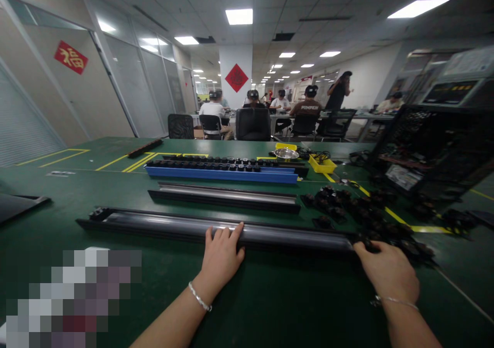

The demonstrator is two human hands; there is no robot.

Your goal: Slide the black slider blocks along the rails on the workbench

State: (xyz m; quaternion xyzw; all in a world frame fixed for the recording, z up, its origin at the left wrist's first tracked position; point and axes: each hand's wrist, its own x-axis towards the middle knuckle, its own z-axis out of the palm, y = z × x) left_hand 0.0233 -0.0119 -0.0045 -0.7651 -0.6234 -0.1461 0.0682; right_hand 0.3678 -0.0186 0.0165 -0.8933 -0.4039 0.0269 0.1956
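A long black rail (pixel 162 224) lies across the green table in front of me. My left hand (pixel 221 255) rests on the rail's middle with its fingers stretched flat over the top. My right hand (pixel 388 271) is at the rail's right end, its fingers curled down by the end and by small black parts (pixel 363 211) heaped there; what they hold is hidden. Both wrists wear thin bracelets.
A second black rail (pixel 224 196) and a blue rail (pixel 219 173) loaded with black parts lie farther back. Yellow bins (pixel 322 163) and a metal bowl (pixel 286 154) stand behind. A black crate (pixel 436 147) is at the right. Several people sit at far tables.
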